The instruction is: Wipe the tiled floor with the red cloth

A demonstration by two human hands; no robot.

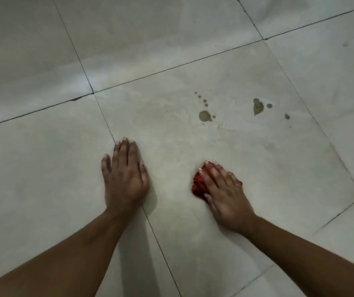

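The pale grey tiled floor (pixel 171 50) fills the view, crossed by dark grout lines. My right hand (pixel 225 191) presses a bunched red cloth (pixel 198 184) onto the central tile; the cloth shows at the hand's left side and is mostly hidden under the palm. My left hand (pixel 124 176) lies flat on the floor, fingers apart, holding nothing, over a grout line. Brownish wet spots (pixel 205 115) and a larger blot (pixel 258 106) mark the same tile beyond the cloth.
A small chip sits in the grout line (pixel 75 99) at the left. A faint dark mark (pixel 345 44) lies on the far right tile. Both forearms reach in from the bottom edge.
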